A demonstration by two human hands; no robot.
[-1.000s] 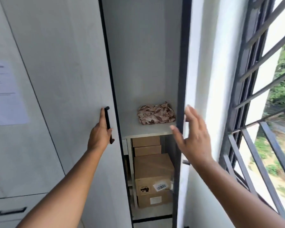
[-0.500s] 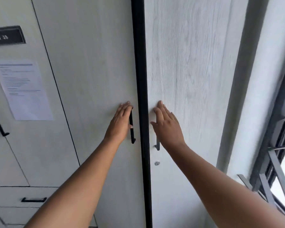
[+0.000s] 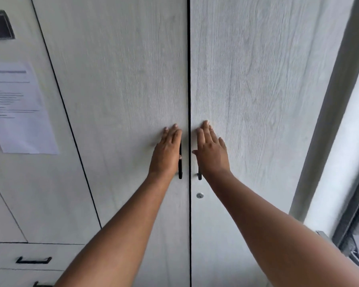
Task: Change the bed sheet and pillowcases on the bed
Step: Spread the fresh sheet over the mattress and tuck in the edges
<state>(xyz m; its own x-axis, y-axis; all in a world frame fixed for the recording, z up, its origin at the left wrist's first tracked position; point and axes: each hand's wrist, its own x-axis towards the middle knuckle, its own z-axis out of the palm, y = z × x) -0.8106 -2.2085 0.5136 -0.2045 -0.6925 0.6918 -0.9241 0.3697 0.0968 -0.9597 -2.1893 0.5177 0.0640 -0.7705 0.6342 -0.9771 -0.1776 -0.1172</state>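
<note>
Two pale wood-grain wardrobe doors, the left door (image 3: 120, 100) and the right door (image 3: 257, 100), meet at a thin vertical seam. No bed sheet or pillowcase is in view. A paper notice (image 3: 19, 108) on the neighbouring panel is too blurred to read. The left hand (image 3: 167, 152) and right hand (image 3: 211, 152) lie flat, fingers extended, clasping nothing, partly covering two vertical black handles (image 3: 180, 168). A small round lock (image 3: 199, 195) sits below.
</note>
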